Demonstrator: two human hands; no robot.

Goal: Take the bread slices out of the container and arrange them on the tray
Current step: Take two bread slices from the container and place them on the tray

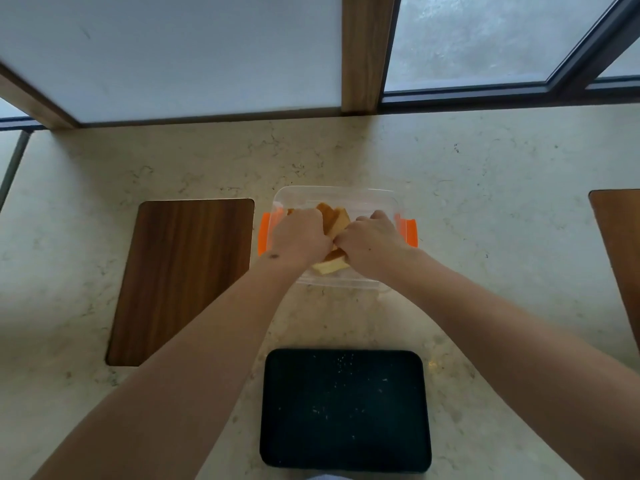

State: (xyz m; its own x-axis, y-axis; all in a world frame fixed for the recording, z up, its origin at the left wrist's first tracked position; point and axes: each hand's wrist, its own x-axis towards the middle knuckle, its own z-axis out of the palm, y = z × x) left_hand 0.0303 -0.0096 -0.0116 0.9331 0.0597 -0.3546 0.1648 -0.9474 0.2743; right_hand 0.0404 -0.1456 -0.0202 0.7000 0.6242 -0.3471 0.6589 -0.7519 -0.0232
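A clear plastic container (346, 195) with orange side clips stands on the counter straight ahead. Golden-brown bread slices (334, 216) lie inside it, partly hidden by my hands. My left hand (299, 235) and my right hand (372, 239) are both down inside the container, fingers curled around the bread slices, knuckles nearly touching. A black tray (346, 408) lies near the counter's front edge, below the container, with only a few crumbs on it.
A dark wooden board (180, 278) is set into the pale marble counter (485, 188) left of the container. Another wooden panel (620, 244) shows at the right edge. Frosted windows with wooden frames run along the back.
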